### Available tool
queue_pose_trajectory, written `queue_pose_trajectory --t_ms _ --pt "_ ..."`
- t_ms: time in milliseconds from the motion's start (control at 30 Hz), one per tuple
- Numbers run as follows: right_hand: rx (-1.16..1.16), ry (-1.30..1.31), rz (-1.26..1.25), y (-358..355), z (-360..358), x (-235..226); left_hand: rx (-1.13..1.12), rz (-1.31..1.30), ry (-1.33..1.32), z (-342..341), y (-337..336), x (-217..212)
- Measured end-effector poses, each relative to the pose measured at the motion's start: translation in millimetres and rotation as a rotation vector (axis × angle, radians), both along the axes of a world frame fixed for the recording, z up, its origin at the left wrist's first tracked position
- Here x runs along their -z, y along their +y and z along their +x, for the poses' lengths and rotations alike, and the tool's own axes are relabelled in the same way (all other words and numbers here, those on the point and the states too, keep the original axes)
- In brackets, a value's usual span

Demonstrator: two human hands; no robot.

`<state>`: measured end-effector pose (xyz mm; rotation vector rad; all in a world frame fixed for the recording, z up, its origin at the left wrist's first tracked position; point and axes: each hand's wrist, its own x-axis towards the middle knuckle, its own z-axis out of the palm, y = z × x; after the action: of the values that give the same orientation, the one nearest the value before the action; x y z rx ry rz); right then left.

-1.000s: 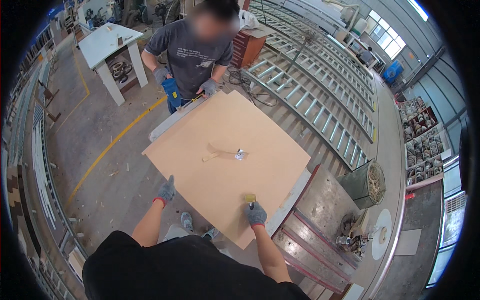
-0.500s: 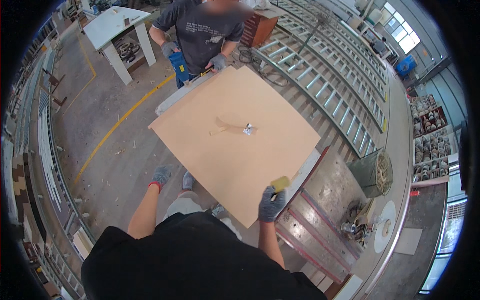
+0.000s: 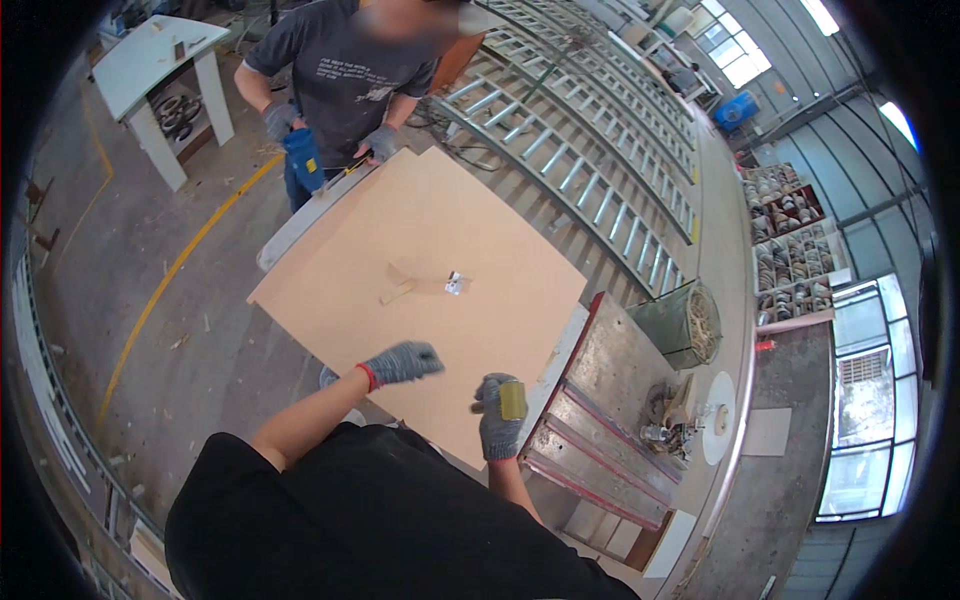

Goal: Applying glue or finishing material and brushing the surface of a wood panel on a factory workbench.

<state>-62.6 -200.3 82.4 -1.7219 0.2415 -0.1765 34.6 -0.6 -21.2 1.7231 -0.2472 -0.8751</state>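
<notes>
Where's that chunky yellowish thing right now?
In the head view, the yellowish thing is low, right of centre, in the person's right hand, seen against the lower right edge of the tan board.

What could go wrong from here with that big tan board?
No support shows along the near-left edge of the tan board, so pressing there might tip it. The gloved right hand has a small yellow object close to the board's right edge; it could slip and fall. The co-worker's blue tool is near the far-left edge, so a slip might damage it.
</notes>
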Motion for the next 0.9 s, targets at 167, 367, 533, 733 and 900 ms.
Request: queue_pose_trajectory --t_ms 167,367,533,733,900 --pt "-0.022 0.083 0.058 34 17 15 0.42 -0.341 0.068 -11 -20 -39" --pt "0.105 0.095 0.156 69 33 4 0.418 -0.753 0.529 14 6 -44" --pt "0.085 0.232 0.048 79 42 24 0.587 -0.487 0.373 36 18 -44" --pt "0.059 0.259 -0.041 84 47 10 0.55 -0.218 0.282 52 21 -44" --pt "0.149 0.189 -0.097 54 40 7 0.447 -0.077 -0.061 46 -5 -43"
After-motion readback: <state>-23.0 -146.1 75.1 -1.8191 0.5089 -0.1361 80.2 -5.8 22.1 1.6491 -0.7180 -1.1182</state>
